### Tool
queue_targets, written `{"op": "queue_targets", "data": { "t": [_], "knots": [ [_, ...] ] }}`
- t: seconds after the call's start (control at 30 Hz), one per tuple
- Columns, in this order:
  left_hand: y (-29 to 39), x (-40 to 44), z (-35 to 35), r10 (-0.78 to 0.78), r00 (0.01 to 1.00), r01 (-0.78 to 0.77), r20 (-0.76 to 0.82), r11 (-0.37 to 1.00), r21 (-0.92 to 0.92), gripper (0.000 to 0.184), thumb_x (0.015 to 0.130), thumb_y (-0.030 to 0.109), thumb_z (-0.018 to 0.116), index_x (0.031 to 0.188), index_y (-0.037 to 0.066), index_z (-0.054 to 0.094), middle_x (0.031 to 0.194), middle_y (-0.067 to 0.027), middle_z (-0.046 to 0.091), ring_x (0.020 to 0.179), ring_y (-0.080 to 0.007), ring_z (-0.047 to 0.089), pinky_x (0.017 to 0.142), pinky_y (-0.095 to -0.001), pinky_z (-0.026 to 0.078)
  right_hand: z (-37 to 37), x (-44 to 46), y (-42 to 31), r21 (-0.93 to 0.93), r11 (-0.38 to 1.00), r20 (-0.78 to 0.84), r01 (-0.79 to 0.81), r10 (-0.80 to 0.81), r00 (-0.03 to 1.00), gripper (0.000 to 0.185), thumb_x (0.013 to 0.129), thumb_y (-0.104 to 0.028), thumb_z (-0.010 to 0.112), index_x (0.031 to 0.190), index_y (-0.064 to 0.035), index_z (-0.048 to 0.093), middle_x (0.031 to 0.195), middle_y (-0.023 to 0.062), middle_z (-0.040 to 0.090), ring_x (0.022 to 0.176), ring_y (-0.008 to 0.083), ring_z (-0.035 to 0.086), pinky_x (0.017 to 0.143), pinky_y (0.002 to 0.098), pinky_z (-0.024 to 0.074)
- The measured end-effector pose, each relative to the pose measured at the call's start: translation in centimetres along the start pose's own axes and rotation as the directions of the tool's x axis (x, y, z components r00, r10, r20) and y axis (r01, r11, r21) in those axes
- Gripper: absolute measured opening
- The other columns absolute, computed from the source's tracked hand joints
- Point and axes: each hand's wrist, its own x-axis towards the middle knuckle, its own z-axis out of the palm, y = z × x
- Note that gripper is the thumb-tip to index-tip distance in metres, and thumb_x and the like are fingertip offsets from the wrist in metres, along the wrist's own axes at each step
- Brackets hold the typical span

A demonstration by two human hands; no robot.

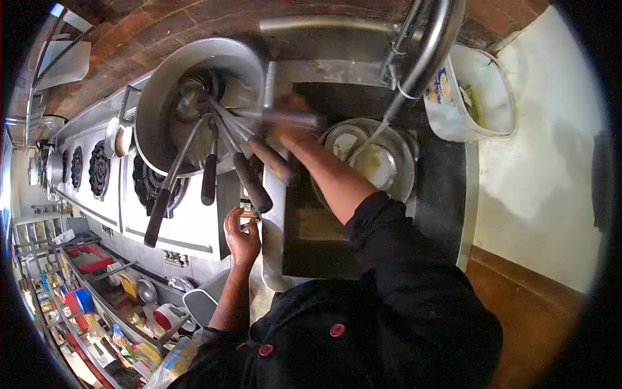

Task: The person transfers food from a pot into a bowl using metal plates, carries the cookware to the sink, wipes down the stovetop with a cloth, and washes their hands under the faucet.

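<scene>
A big metal pot (150,110) stands on the stove at the left of the sink. Several long-handled utensils (249,185) lean in it, their dark handles sticking out over the rim toward me; their round heads are down inside the pot. My right hand (293,129) is at the pot's right side, beside one blurred handle (285,118); motion smears its fingers, so a grip cannot be made out. My left hand (243,238) is raised at the counter's front edge, wet, fingers loosely curled and apart, with nothing in it.
Water runs from a faucet (431,55) into a metal bowl (405,152) holding smaller dishes in the dark sink (311,249). A white bucket (447,120) stands at the right. Burners (98,168) line the stove, and crowded shelves (97,305) are at lower left.
</scene>
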Motion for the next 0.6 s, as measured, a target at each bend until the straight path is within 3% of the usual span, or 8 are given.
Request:
{"op": "queue_targets", "data": {
  "t": [0.03, 0.17, 0.2, 0.23, 0.3, 0.4, 0.53, 0.6],
  "knots": [
    [0.4, 0.0, -0.3, 0.017, 1.0, -0.017, 0.002, 1.0, 0.012, 0.033, 0.073, 0.001, 0.062, 0.105, -0.001, 0.052, 0.112, -0.0196, 0.054, 0.108, -0.0366, 0.049, 0.093, -0.043, 0.039, -1.3, 1.2, -1.2, -0.076, 0.991, 0.008, -0.108, 0.109, 0.994, 0.024, 0.079, -0.021, 0.054, 0.095, -0.0022, 0.058, 0.09, 0.0204, 0.059, 0.084, 0.0344, 0.058, 0.074, 0.0439, 0.0457],
    [1.3, 0.2, -1.0, 0.021, 0.999, -0.02, 0.034, 0.999, -0.036, 0.029, 0.077, 0.0, 0.06, 0.105, 0.001, 0.054, 0.115, -0.0175, 0.052, 0.108, -0.0308, 0.05, 0.077, -0.0351, 0.053, -0.9, 6.1, -0.6, 0.016, 0.999, -0.035, -0.05, 0.05, 0.998, 0.024, 0.079, -0.017, 0.054, 0.095, -0.0003, 0.057, 0.087, 0.0194, 0.057, 0.082, 0.0352, 0.056, 0.075, 0.0451, 0.0448],
    [0.8, 0.0, -0.8, -0.008, 0.998, 0.013, 0.057, 0.996, -0.09, 0.029, 0.077, 0.0, 0.06, 0.106, 0.001, 0.054, 0.116, -0.0173, 0.051, 0.108, -0.0305, 0.05, 0.077, -0.0354, 0.053, 0.2, 6.0, -0.6, -0.336, 0.929, -0.077, 0.155, -0.191, 0.979, 0.022, 0.079, -0.017, 0.054, 0.093, -0.0002, 0.057, 0.086, 0.0194, 0.057, 0.081, 0.0366, 0.056, 0.075, 0.0463, 0.0447],
    [0.9, 0.2, -0.7, -0.037, 0.996, 0.048, 0.081, 0.989, -0.14, 0.029, 0.078, 0.0, 0.06, 0.106, 0.001, 0.054, 0.116, -0.0171, 0.051, 0.108, -0.0303, 0.05, 0.077, -0.0358, 0.053, 1.3, 6.1, -0.1, -0.647, 0.7, -0.027, 0.303, -0.418, 0.908, 0.021, 0.08, -0.017, 0.053, 0.091, -0.0002, 0.058, 0.085, 0.0195, 0.057, 0.079, 0.0379, 0.056, 0.074, 0.0474, 0.0446],
    [-0.2, 0.3, -0.9, 0.095, 0.99, -0.091, 0.104, 0.995, -0.038, 0.031, 0.078, 0.002, 0.061, 0.107, 0.0, 0.053, 0.115, -0.0163, 0.052, 0.107, -0.0297, 0.051, 0.076, -0.0363, 0.052, 1.8, 7.8, 1.4, -0.564, 0.818, -0.196, 0.114, -0.266, 0.944, 0.023, 0.082, -0.019, 0.05, 0.091, -0.0001, 0.059, 0.082, 0.0195, 0.058, 0.077, 0.0391, 0.057, 0.073, 0.0491, 0.0444],
    [-1.1, 1.0, -1.2, 0.082, 0.975, -0.064, 0.206, 0.994, -0.092, 0.032, 0.077, 0.003, 0.062, 0.107, 0.0, 0.052, 0.111, -0.0152, 0.054, 0.101, -0.0292, 0.054, 0.078, -0.0363, 0.051, 0.4, 10.8, 3.0, -0.69, 0.722, 0.019, 0.052, -0.054, 0.998, 0.025, 0.084, -0.021, 0.049, 0.093, 0.001, 0.058, 0.082, 0.0207, 0.059, 0.077, 0.0399, 0.057, 0.073, 0.0501, 0.0445],
    [-2.8, 1.4, -1.4, 0.117, 0.982, -0.101, 0.145, 0.988, -0.117, 0.025, 0.075, 0.002, 0.061, 0.099, 0.0, 0.057, 0.094, -0.0151, 0.06, 0.092, -0.0325, 0.056, 0.077, -0.0391, 0.046, -4.3, 11.0, 1.7, -0.578, 0.771, -0.261, -0.267, 0.135, 0.956, 0.025, 0.088, -0.025, 0.045, 0.081, -0.0074, 0.062, 0.079, 0.0103, 0.062, 0.076, 0.0319, 0.063, 0.061, 0.045, 0.0483],
    [-2.9, 1.3, -2.2, 0.107, 0.983, -0.094, 0.151, 0.992, -0.085, 0.024, 0.075, 0.002, 0.061, 0.098, 0.0, 0.057, 0.092, -0.0153, 0.06, 0.09, -0.0324, 0.057, 0.075, -0.0392, 0.047, -7.6, 9.3, 5.2, -0.853, 0.45, -0.418, -0.265, -0.285, 0.862, 0.023, 0.085, -0.024, 0.049, 0.071, -0.01, 0.061, 0.066, 0.0092, 0.06, 0.071, 0.0294, 0.063, 0.059, 0.0427, 0.0485]
  ]
}}
